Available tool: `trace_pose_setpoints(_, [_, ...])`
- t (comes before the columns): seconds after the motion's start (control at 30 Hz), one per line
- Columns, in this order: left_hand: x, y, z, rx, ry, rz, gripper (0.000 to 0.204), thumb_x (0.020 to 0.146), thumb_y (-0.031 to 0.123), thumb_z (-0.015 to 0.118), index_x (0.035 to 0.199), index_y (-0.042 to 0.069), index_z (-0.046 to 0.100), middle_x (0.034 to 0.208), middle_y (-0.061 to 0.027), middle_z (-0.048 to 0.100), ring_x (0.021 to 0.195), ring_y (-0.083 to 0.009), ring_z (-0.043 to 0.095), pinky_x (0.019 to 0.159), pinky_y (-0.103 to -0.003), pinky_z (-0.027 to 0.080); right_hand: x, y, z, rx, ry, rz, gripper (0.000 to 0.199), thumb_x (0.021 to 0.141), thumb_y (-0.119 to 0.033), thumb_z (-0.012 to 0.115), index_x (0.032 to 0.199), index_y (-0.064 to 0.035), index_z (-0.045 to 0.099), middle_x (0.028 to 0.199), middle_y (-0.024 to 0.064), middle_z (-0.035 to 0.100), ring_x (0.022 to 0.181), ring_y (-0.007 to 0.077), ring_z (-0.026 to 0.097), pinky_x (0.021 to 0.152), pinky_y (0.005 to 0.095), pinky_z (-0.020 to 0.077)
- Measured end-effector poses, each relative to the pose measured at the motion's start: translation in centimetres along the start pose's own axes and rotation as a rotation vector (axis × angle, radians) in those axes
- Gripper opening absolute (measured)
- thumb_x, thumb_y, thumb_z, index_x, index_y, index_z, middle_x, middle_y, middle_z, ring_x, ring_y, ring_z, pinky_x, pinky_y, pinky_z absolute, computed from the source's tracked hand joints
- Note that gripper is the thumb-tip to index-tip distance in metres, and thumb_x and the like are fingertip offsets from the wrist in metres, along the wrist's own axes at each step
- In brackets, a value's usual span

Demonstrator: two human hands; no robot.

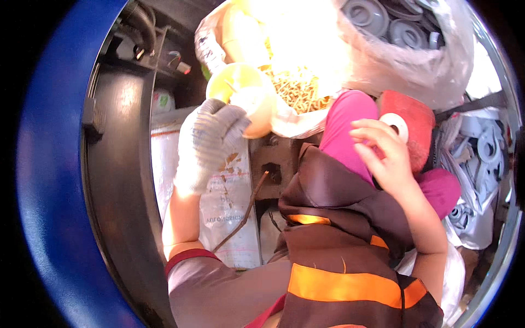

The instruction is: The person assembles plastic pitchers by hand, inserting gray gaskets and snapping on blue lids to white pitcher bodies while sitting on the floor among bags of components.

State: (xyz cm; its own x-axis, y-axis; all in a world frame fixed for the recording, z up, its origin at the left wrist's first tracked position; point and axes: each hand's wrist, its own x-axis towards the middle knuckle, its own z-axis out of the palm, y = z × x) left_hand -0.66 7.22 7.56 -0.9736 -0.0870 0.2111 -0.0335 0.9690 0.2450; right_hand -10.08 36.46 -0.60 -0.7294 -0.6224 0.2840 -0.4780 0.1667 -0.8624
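Note:
My left hand, in a grey-white knit glove, has its fingers curled together over the near left edge of a yellow cup. Whether they grip its rim or something small inside is hidden. A pale, glaring patch fills part of the cup's mouth. My right hand is bare and hangs over my lap with thumb and fingers apart, holding nothing that shows. Just beyond its fingertips a cream ring with a dark hole lies against a red, worn block between my legs.
Beyond the cup, an open sack holds many small golden metal pieces, partly washed out by glare. Clear bags of grey plastic parts stand far right and at right. A thin rusty rod leans by a printed white sack. A blue panel borders the left.

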Motion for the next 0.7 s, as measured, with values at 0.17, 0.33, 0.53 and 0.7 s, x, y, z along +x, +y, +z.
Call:
trace_pose_setpoints(0.17, [2.5, 10.2, -2.6, -0.155, -0.307, 0.319, 0.02, 0.075, 0.022, 0.073, 0.086, 0.007, 0.068, 0.076, -0.0113, 0.059, 0.068, -0.0298, 0.062, 0.06, -0.039, 0.048, -0.2, -5.3, -1.8, -0.154, 0.073, -0.377, 0.047, 0.076, -0.019, 0.072, 0.119, -0.0072, 0.057, 0.112, 0.0104, 0.06, 0.083, 0.023, 0.064, 0.068, 0.0318, 0.0516])
trace_pose_setpoints(0.33, [3.7, 14.1, 1.1, -0.203, -0.385, 0.691, 0.032, 0.074, 0.034, 0.073, 0.1, 0.015, 0.067, 0.092, -0.0083, 0.061, 0.087, -0.0304, 0.06, 0.076, -0.043, 0.045, -5.3, -3.7, -6.2, 0.083, -0.1, 0.113, 0.028, 0.073, -0.016, 0.076, 0.095, -0.005, 0.062, 0.081, 0.0034, 0.06, 0.065, 0.0116, 0.057, 0.054, 0.0245, 0.043])
trace_pose_setpoints(0.53, [3.1, 15.6, 9.4, -0.696, -0.649, 0.867, 0.038, 0.072, 0.033, 0.074, 0.101, 0.009, 0.064, 0.109, -0.0145, 0.058, 0.106, -0.0367, 0.053, 0.092, -0.044, 0.041, -10.4, -0.9, -6.1, 0.276, -0.061, 0.158, 0.02, 0.073, -0.012, 0.076, 0.083, -0.0016, 0.062, 0.08, 0.0066, 0.058, 0.064, 0.0161, 0.057, 0.054, 0.0256, 0.0418])
trace_pose_setpoints(0.7, [2.6, 11.5, 11.1, -1.054, -0.342, 0.34, 0.019, 0.079, 0.024, 0.062, 0.081, 0.006, 0.057, 0.083, -0.0128, 0.058, 0.084, -0.0303, 0.056, 0.082, -0.041, 0.043, -11.1, -0.9, -5.4, 0.03, 0.06, -0.045, 0.021, 0.072, -0.016, 0.077, 0.082, -0.0044, 0.062, 0.081, 0.0076, 0.059, 0.067, 0.0248, 0.057, 0.057, 0.0318, 0.0445])
